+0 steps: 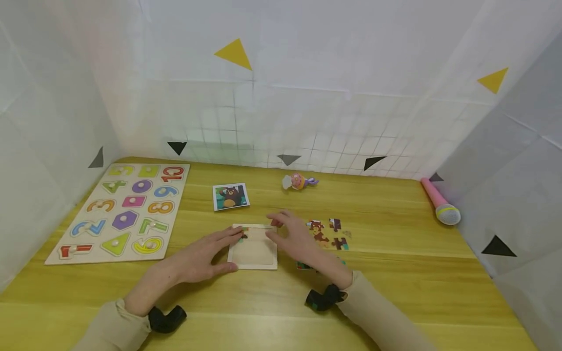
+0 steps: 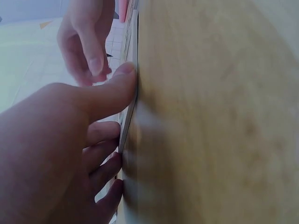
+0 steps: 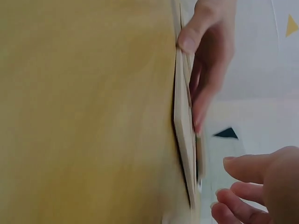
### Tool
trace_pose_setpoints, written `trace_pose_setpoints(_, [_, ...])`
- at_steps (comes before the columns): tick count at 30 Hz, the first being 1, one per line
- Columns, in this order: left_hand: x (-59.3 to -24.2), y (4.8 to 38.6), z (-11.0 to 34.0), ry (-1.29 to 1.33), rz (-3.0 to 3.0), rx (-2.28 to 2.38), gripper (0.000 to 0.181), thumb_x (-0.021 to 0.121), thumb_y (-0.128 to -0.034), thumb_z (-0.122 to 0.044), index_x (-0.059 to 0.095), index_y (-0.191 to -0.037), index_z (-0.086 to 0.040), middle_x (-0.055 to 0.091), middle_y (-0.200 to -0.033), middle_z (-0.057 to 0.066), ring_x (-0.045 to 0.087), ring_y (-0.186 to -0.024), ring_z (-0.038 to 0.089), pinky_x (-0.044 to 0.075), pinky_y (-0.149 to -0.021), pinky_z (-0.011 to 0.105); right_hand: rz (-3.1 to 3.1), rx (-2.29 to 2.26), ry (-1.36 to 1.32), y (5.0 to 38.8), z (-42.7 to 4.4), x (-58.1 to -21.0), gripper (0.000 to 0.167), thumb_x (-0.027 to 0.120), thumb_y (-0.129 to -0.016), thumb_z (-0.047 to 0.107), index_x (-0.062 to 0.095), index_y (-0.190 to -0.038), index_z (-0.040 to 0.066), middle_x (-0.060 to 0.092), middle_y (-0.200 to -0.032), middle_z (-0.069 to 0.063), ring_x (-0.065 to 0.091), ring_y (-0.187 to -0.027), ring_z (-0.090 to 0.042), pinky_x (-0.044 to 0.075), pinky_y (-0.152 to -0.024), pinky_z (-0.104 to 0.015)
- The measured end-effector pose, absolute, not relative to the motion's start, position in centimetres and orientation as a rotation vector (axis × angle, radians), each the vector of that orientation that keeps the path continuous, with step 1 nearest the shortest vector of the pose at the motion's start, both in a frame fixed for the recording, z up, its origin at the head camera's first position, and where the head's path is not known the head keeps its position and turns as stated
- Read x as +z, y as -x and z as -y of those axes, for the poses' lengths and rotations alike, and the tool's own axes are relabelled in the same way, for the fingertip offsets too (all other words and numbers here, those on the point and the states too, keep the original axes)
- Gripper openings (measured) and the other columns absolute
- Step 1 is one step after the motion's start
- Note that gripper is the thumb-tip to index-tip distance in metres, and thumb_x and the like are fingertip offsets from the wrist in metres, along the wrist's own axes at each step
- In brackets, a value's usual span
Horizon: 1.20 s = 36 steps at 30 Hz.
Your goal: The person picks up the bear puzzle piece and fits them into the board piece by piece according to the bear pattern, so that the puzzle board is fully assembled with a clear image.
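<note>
One small patch of picture (image 1: 245,236) fills the top left corner of your frame (image 1: 254,267) in the head view; the rest of its floor is bare, so I judge your puzzle barely begun. Your left hand (image 1: 195,258) is spread along the frame's left edge; your right hand (image 1: 298,239) hovers over its right edge, fingers loosely bent. At least six loose pieces (image 1: 340,243) lie right of it, some partly under your arm. Toward the table's (image 1: 254,312) far edge: one card (image 1: 231,196), one toy (image 1: 298,181); near its left edge, one board (image 1: 79,240) with ten numbers and five shapes; near its right edge, one microphone (image 1: 439,202).

In the left wrist view, your thumb presses the frame's rim, which shows edge-on.

In the right wrist view, your right thumb and fingers stand apart, nothing visible between them.
</note>
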State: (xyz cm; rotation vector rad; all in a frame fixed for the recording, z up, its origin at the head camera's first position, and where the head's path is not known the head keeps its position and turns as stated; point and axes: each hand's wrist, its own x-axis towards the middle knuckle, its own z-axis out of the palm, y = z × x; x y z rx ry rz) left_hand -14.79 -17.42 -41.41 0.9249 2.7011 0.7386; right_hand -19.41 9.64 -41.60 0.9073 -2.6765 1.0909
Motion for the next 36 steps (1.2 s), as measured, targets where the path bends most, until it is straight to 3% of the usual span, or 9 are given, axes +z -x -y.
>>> trace_pose_setpoints(12, [-41.6, 14.6, 17.5, -0.895, -2.703, 0.729, 0.074, 0.061, -0.0971, -0.048, 0.035, -0.156, -0.013, 0.026, -0.165, 0.006, 0.027, -0.15, 0.033, 0.028, -0.119, 0.057, 2.633, 1.06, -0.846, 19.9, -16.2, -42.0, 0.038, 0.077, -0.089, 0.014, 0.068, -0.124, 0.0, 0.067, -0.104, -0.012, 0.065, -0.097, -0.027, 0.057, -0.078, -0.044])
trace_pose_setpoints(20, [-41.6, 14.7, 17.4, -0.902, -2.698, 0.726, 0.073, 0.062, -0.0972, -0.046, 0.035, -0.157, -0.013, 0.026, -0.165, 0.005, 0.025, -0.151, 0.031, 0.028, -0.12, 0.056, 2.668, 1.064, -0.769, 20.6, -19.9, -42.2, 0.037, 0.077, -0.088, 0.011, 0.068, -0.122, -0.001, 0.065, -0.108, -0.013, 0.063, -0.099, -0.028, 0.054, -0.084, -0.048])
trace_pose_setpoints(30, [-41.6, 14.7, 17.5, -0.916, -2.707, 0.736, 0.073, 0.06, -0.0975, -0.048, 0.035, -0.156, -0.013, 0.027, -0.165, 0.007, 0.027, -0.15, 0.033, 0.029, -0.118, 0.057, 2.663, 0.92, -0.748, 21.9, -22.5, -43.0, 0.033, 0.077, -0.088, 0.015, 0.071, -0.118, 0.001, 0.068, -0.107, -0.011, 0.06, -0.099, -0.031, 0.049, -0.082, -0.046])
trace_pose_setpoints(36, [-41.6, 14.8, 17.4, -0.908, -2.703, 0.732, 0.073, 0.06, -0.0974, -0.048, 0.035, -0.157, -0.014, 0.026, -0.165, 0.006, 0.026, -0.151, 0.033, 0.028, -0.119, 0.058, 2.639, 0.874, -0.764, 22.2, -22.8, -43.7, 0.029, 0.076, -0.089, 0.015, 0.074, -0.116, 0.004, 0.067, -0.109, -0.01, 0.055, -0.096, -0.029, 0.041, -0.076, -0.037])
